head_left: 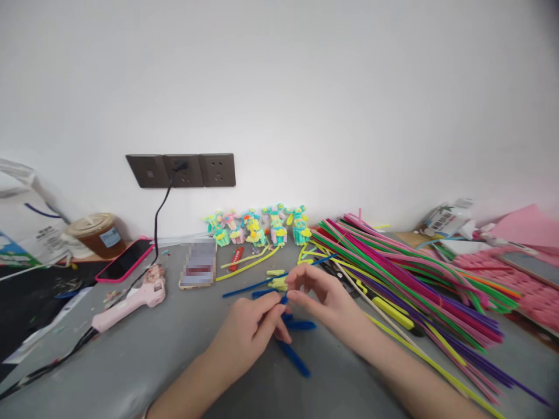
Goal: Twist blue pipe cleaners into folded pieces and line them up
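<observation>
Blue pipe cleaners (299, 325), bent into loops and strands, are between my hands above the grey tabletop. With its thumb and fingers pinched together, my left hand (253, 326) grips the blue piece near its middle. My right hand (325, 294) curls beside it, thumb and index fingertips close together at the same blue piece; its contact point is partly hidden. One straight blue strand (244, 289) stretches left behind the hands. Short pale yellow pieces (276, 283) lie just beyond the fingertips.
Several pipe-cleaner figures (251, 227) stand by the wall. A colourful pipe-cleaner bundle (419, 273) and yellow cutter (393, 313) lie right. Left are a pink glue gun (131, 304), two phones (126, 260) (198, 265), a drink cup (98, 233) and a black cord (158, 215).
</observation>
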